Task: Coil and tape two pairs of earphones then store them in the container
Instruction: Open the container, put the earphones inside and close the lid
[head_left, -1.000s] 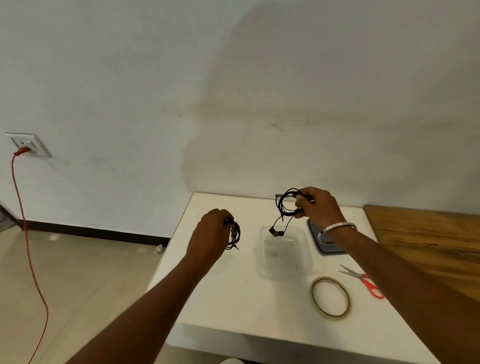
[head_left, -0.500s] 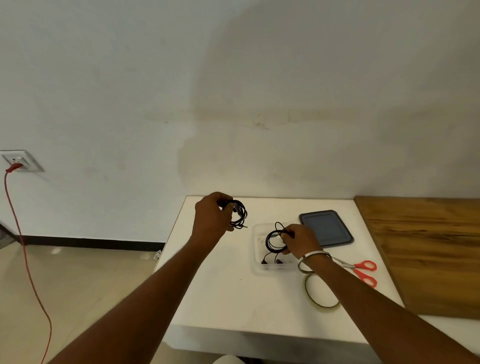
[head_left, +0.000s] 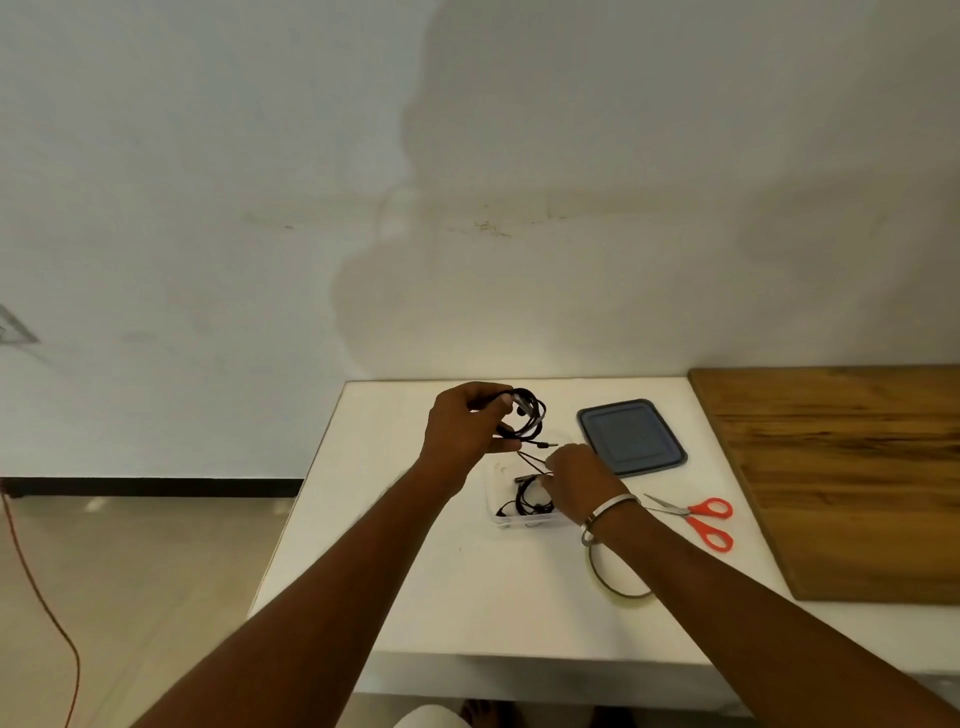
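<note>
At the middle of the white table (head_left: 467, 582), a clear plastic container (head_left: 501, 517) held one black coiled pair of earphones (head_left: 525, 503), its loops loose and an end trailing toward the 9 o'clock wall. The right hand (head_left: 579, 483) hovered over the container at its 3 o'clock edge, fingers bent down onto the coil; whether they pinched it or only touched it I could not tell. The left hand (head_left: 465, 431), at 11 o'clock from the container, gripped the second coiled earphones (head_left: 530, 415) between thumb and curled fingers, the plug jutting out toward 3 o'clock. Half a second earlier the right hand had been carrying its coil just above the container; now the coil lay inside. A dark lid (head_left: 631, 436) sat at 2 o'clock, red-handled scissors (head_left: 701, 517) at 3 o'clock, and a tape roll (head_left: 615, 587) at 5 o'clock, partly under the right forearm.
</note>
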